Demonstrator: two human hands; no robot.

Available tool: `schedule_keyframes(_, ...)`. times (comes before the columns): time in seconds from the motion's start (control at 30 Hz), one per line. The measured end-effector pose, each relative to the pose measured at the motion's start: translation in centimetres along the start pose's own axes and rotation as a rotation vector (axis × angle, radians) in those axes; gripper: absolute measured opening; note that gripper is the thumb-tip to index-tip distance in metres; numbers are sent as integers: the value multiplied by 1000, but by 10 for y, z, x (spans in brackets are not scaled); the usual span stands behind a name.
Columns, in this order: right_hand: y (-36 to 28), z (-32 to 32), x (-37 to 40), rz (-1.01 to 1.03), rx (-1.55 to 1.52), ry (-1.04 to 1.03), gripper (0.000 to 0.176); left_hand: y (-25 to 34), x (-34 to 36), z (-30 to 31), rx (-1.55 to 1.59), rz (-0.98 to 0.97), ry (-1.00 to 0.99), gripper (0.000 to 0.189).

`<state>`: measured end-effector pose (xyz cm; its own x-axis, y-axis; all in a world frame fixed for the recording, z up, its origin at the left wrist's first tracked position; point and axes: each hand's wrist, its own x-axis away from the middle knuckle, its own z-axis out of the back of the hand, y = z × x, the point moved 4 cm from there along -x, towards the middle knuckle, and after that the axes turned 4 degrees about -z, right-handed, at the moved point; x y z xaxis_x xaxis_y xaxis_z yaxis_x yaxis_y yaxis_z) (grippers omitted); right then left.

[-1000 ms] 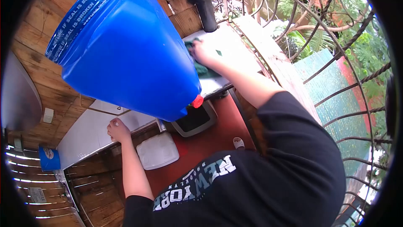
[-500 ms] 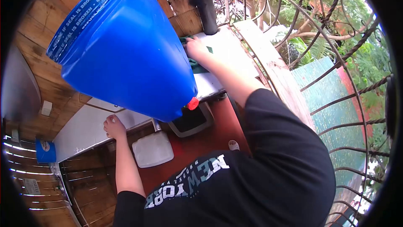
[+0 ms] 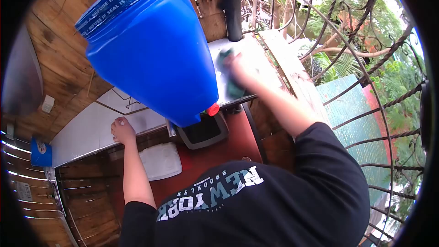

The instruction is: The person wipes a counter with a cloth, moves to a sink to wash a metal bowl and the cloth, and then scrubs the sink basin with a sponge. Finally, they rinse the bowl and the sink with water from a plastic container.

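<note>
My right hand [image 3: 241, 69], smeared by motion, presses a dark green cloth [image 3: 235, 89] onto the white counter [image 3: 266, 66] on the right. My left hand [image 3: 123, 131] rests at the edge of the white counter on the left, its fingers curled in and nothing visible in them. Between my hands and the camera, a large blue plastic container [image 3: 155, 55] with a red cap [image 3: 213, 109] fills the upper middle. It hides part of the counter behind it.
Below the counter are a dark bin with a grey rim [image 3: 208, 132] and a whitish lidded box [image 3: 160, 161] on the red floor [image 3: 238, 137]. A wire rack [image 3: 128, 105] lies beside the blue container. Iron railings [image 3: 352, 50] curve along the right; a blue tub [image 3: 41, 152] is far left.
My right hand has swept the green cloth from beside the blue container rightward and nearer to me across the counter. My left hand stays by the counter edge. The view has shifted slightly.
</note>
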<state>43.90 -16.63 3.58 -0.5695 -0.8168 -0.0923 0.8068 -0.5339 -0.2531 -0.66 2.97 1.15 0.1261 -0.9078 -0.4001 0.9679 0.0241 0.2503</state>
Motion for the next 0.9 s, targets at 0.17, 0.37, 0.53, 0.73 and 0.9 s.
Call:
schedule_keyframes(0.17,48,-66,-20,-78,-798,121,30,0,-2,-3,7,-9,36,24)
schedule_keyframes(0.37,99,48,-26,209,-94,410,21,-4,-2,-4,-21,-16,47,24)
schedule_keyframes(0.53,-1,5,80,567,-100,123,37,-3,-1,-3,-21,-16,47,25)
schedule_keyframes(0.73,105,27,-3,205,107,246,30,-3,0,-2,-5,-19,56,27)
schedule_keyframes(0.9,157,70,-28,145,86,518,27,-7,-4,-5,-5,-23,86,26)
